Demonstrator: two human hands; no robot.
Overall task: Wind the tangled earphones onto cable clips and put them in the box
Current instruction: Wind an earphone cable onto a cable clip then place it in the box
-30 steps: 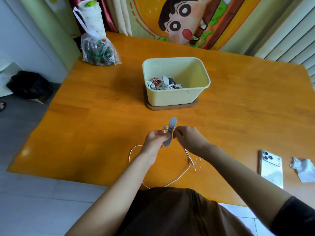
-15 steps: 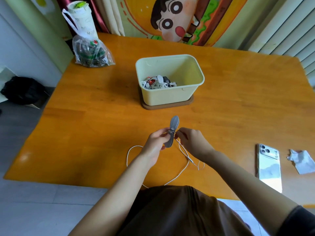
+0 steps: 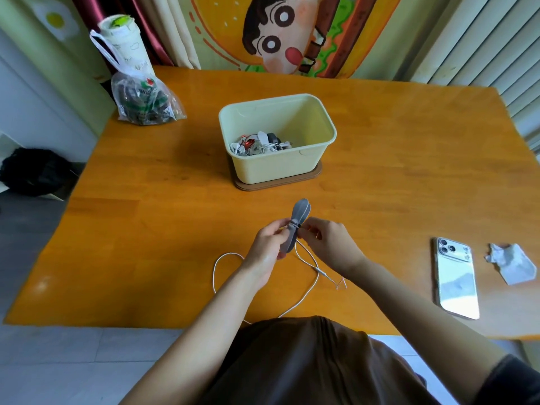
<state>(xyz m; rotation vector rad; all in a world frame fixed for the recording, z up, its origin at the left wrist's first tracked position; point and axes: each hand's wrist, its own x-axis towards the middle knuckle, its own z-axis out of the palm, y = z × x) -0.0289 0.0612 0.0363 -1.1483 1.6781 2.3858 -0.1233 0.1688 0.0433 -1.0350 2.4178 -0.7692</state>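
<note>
The left hand [image 3: 267, 244] pinches the grey cable clip [image 3: 298, 219] at its waist; the right hand [image 3: 331, 244] pinches the earphone cable [image 3: 320, 270] beside it. Best wind taut, feeding lower-centre slack gradually.

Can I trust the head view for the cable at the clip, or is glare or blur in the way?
Head view: sharp at the clip, white cable plain against the table; glare on the phone and the table's near-left corner, none at the clip; wide-angle lens bows the table edges.

Orange wooden table [image 3: 409, 176], cartoon curtain [image 3: 292, 33] behind, grey floor [image 3: 58, 363].
</note>
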